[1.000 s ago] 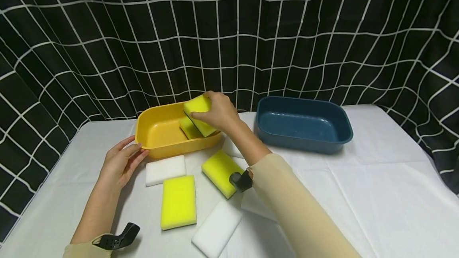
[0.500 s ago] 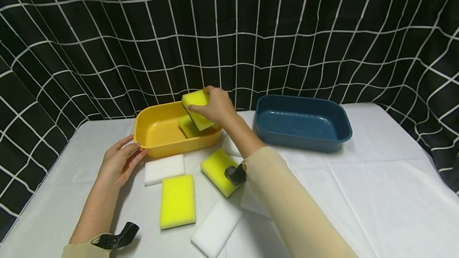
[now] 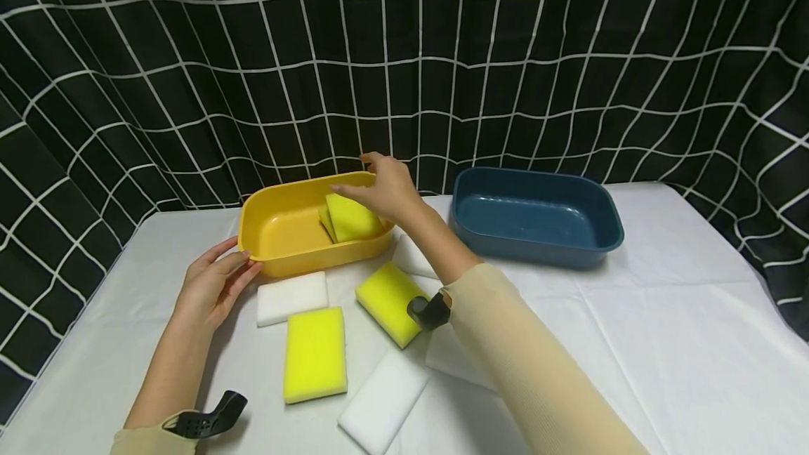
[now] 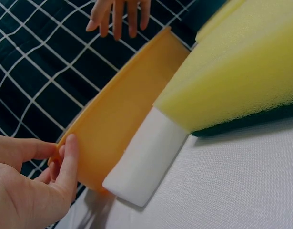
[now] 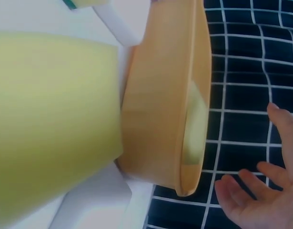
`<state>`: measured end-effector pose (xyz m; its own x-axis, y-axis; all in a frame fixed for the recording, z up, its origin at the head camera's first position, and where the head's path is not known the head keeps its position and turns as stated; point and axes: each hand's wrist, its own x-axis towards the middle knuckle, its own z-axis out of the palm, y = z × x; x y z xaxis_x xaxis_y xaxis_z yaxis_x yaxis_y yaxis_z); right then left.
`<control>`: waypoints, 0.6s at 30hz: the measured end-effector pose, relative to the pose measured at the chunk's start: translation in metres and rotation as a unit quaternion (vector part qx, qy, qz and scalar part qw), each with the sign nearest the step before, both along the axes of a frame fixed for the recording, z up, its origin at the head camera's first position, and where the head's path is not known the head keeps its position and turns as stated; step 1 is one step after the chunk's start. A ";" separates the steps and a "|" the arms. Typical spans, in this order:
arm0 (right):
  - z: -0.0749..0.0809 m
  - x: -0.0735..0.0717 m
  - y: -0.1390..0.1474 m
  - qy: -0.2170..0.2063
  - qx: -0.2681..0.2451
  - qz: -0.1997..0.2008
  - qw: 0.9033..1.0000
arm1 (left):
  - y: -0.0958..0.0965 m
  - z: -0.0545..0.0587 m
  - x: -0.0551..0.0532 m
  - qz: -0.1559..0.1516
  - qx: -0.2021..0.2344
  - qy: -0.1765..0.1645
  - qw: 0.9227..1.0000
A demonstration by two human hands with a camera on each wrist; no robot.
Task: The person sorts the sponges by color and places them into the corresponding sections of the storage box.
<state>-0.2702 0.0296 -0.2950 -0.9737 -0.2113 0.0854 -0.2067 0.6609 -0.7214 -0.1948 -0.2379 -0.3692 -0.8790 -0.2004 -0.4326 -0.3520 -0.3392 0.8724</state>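
A: What does the head view show?
B: The left hand (image 3: pixel 211 285) pinches the left end of the rounded yellow plastic bin (image 3: pixel 329 258); the right hand (image 3: pixel 390 190), fingers apart and empty, hovers over its right end. Two rectangular yellow foam sponges (image 3: pixel 352 218) lie inside, at the right, overlapping.
A: And the left wrist view?
B: Thumb and fingers clasp the bin's rim; that lip looks stiff, a sound hold.
A: The right wrist view?
B: One sponge shows past the rim. Foam should be light, soft and hard to break; I'd grip it by opposite long edges.
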 end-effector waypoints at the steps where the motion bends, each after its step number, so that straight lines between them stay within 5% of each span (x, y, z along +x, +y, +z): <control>1: 0.000 0.001 0.001 0.001 -0.002 0.001 1.000 | 0.000 0.000 0.000 0.000 -0.001 0.000 1.000; 18: -0.001 0.024 0.016 0.027 -0.047 0.030 0.998 | 0.000 -0.001 0.001 0.001 -0.003 0.006 1.000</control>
